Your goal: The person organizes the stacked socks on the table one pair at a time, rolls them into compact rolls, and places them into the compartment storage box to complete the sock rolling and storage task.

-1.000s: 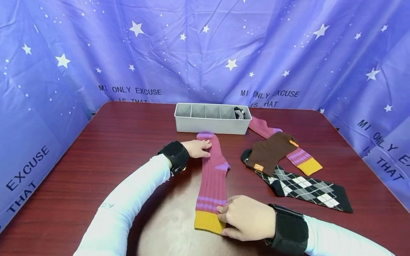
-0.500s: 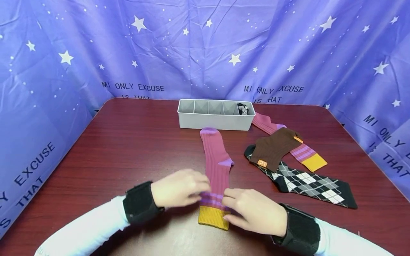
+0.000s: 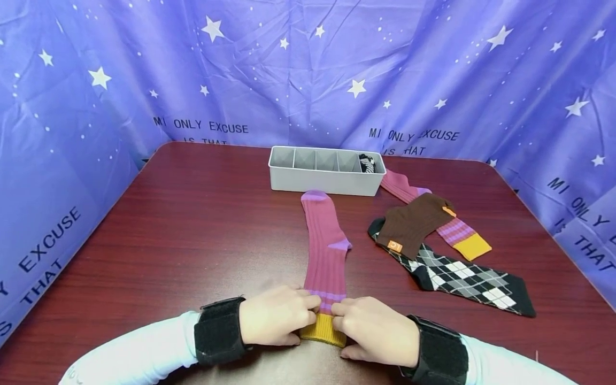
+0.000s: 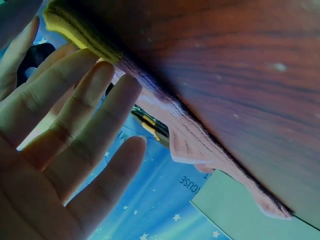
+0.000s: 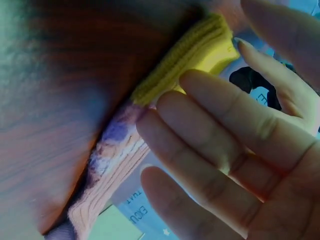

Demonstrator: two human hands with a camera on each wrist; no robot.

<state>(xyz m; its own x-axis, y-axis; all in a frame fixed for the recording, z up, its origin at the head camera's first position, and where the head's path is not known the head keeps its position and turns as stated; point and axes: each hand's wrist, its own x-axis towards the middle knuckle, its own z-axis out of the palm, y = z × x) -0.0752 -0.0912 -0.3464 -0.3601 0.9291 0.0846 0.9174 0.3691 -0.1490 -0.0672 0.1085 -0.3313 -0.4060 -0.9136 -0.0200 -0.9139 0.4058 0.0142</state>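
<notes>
A long pink sock (image 3: 325,262) lies flat in front of me, purple toe away and yellow cuff (image 3: 323,330) towards me. My left hand (image 3: 276,316) is at the left side of the cuff, its fingertips touching the edge by the purple stripes. On the opposite side my right hand (image 3: 377,329) touches the cuff's right edge. Both wrist views show the fingers mostly straight, with the tips of the left fingers (image 4: 131,85) and the right fingers (image 5: 147,120) against the knit and the thumbs apart from it.
A grey divided box (image 3: 327,181) stands at the back, a black-and-white rolled item (image 3: 367,164) in its right compartment. To the right lie a brown sock (image 3: 411,224), another pink sock (image 3: 464,238) partly under it, and a black argyle sock (image 3: 474,280). A starry curtain (image 3: 289,69) hangs behind.
My left hand has come from the sock's toe down to the cuff, opposite the right hand. The right hand has stayed near the cuff. The sock still lies flat.
</notes>
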